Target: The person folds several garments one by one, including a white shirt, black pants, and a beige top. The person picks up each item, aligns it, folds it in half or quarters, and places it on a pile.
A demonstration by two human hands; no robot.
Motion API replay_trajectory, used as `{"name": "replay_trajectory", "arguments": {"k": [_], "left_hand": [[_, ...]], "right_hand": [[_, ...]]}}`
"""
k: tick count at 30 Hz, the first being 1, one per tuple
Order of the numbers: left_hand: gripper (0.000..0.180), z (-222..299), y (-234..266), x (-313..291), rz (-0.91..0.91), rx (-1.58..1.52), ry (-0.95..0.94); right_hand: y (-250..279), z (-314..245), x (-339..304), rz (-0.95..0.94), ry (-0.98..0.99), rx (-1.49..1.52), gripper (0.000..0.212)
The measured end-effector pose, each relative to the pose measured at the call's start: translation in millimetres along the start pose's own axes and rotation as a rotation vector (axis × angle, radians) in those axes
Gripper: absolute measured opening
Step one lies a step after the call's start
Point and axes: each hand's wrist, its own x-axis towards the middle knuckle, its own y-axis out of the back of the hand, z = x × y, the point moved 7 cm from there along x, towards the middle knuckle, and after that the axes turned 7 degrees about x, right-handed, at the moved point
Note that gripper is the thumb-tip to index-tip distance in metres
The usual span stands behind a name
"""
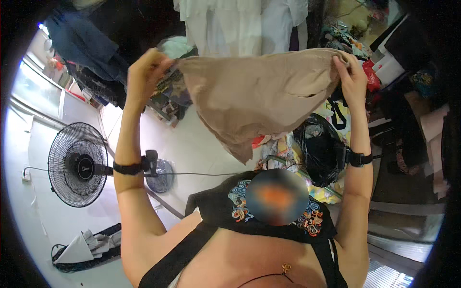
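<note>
A tan cloth piece, possibly part of a garment, is stretched out in front of me at arm's length. Near its right side it has a slit like a pocket opening. My left hand pinches the upper left corner, its fingers closed and slightly blurred. At the upper right corner my right hand grips the edge, thumb on the near face. The cloth's lower part hangs to a point at the middle. Each forearm wears a black strap with a small device.
On the left stands a black fan, its cable running across the floor. White garments hang at the far side, dark clothes at the far left. To the right lie a black plastic bag and patterned fabric.
</note>
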Motion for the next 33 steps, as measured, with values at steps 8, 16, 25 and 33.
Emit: {"name": "replay_trajectory", "arguments": {"k": [8, 16, 25, 33], "left_hand": [[0.021, 44.4, -57.7, -22.8, -0.144, -0.409, 0.106], [0.052, 157.7, -225.5, -80.8, -0.859, -1.657, 0.689], [0.05, 98.9, -129.4, -37.0, -0.722, -0.692, 0.193], [0.046, 131.1, -24.8, -10.7, -0.88, -0.38, -0.068]], "right_hand": [[20.9, -37.0, -6.6, 0.062, 0.09, -0.089, 0.033], [-141.5, -78.3, -118.5, -0.515, 0.243, -0.045, 0.022], [-115.5, 58.4, -124.9, -0.369, -0.589, 0.608, 0.048], [-273.1, 77.2, -154.4, -0.781, -0.61, 0.816, 0.085]]}}
